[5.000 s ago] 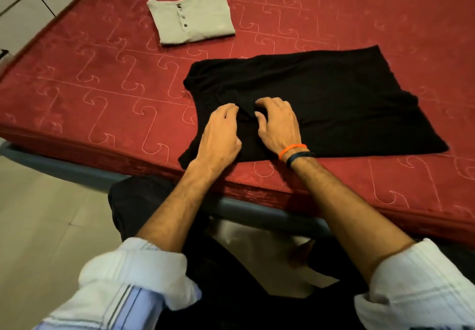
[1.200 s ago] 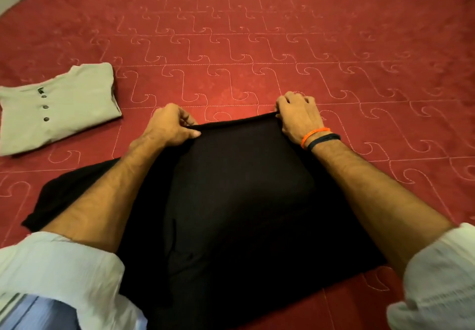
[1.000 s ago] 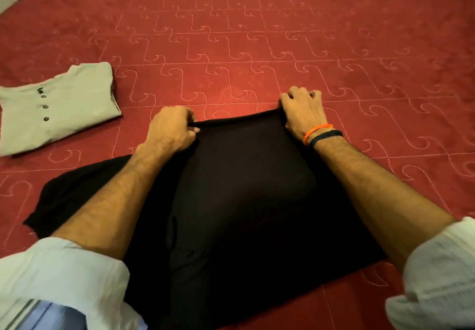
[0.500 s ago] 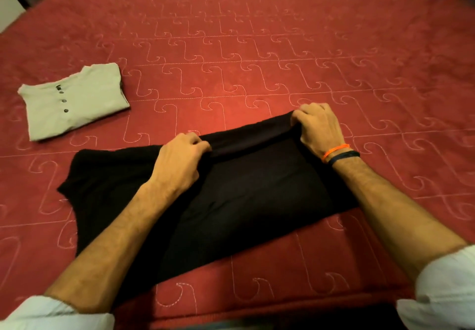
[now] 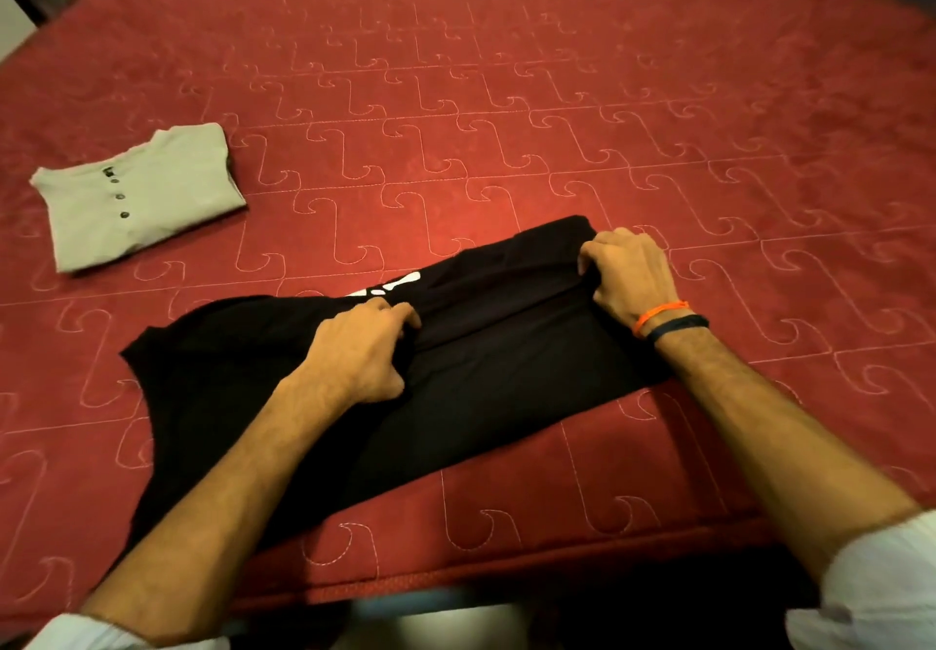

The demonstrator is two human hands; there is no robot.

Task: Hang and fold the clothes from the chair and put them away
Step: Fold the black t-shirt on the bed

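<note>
1. Black garment (image 5: 486,376) lies flat on the red quilted bed (image 5: 506,118), close to the near edge, with its long axis running from lower left to upper right across the view.
2. Both hands grip a raised fold of that cloth along its far side. The left hand (image 5: 362,356) has its fingers (image 5: 400,318) curled round a bunch of fabric near the middle of the garment, just below a small white print (image 5: 390,290).
3. The right hand (image 5: 630,275) pinches the far right corner, knuckles up, fingers closed on the cloth. An orange band (image 5: 658,315) and a dark band (image 5: 676,328) sit on that wrist.
4. The relation that matters: the gripped edge lies on the far side of the garment, and the free near edge lies toward the person, between the two forearms. A fold would likely carry the held edge toward the body, across the short axis.
5. The left part of the garment extends well past the left hand and is held by neither hand, so it may lag or wrinkle as the fold comes over.
6. A grey buttoned shirt (image 5: 137,199), already folded, rests on the bed to the far left, well apart from the black garment.
7. By my reading, folding of this piece is midway, and putting away is not yet begun.
</note>
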